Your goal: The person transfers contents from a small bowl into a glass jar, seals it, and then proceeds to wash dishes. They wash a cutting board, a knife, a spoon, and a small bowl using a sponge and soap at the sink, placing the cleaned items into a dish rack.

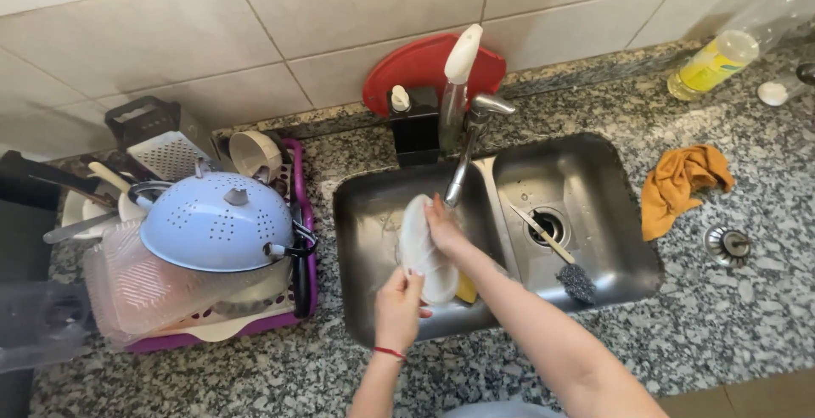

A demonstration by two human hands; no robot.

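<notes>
Granite counter [509,359] surrounds a steel double sink [373,214]. Over its left basin, the left hand [399,308] grasps the lower edge of a white plate [422,252] while the right hand [443,227] presses on its face, under the tap [469,142]. A yellow sponge [466,289] lies just beside; a brush [564,265] rests in the right basin.

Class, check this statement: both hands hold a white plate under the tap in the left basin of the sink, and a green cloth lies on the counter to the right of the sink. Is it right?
Not quite: the cloth is orange, not green, as the head view shows. The rest stands: the left hand and right hand hold the white plate under the tap in the left basin of the sink.
</notes>
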